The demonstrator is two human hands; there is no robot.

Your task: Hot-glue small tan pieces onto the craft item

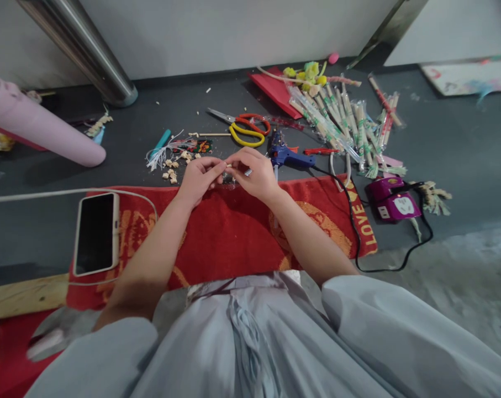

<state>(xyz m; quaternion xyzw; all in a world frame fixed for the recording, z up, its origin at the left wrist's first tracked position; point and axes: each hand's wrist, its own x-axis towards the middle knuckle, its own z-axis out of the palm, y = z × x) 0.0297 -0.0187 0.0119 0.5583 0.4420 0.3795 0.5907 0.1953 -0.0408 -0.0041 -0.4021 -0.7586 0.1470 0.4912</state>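
My left hand (pixel 202 177) and my right hand (pixel 256 172) meet above the far edge of a red towel (pixel 229 232). Both pinch one small, pale, stick-like piece (pixel 228 166) between their fingertips; its exact kind is too small to make out. Several little pale wooden-looking bits (pixel 171 171) lie just left of my left hand, beside a bundle of white strings (pixel 163 153). Scissors (pixel 248 126) with one orange and one yellow handle rest beyond my hands. A blue glue gun (pixel 294 157) lies close to the right of my right hand.
A phone (pixel 96 233) lies on the towel's left side. At the left stands a pink bottle (pixel 51 124). Many wrapped sticks (pixel 337 119) are heaped at the back right. A purple power adapter (pixel 393 200) sits right, its black cable (pixel 353 221) looping over the towel's edge.
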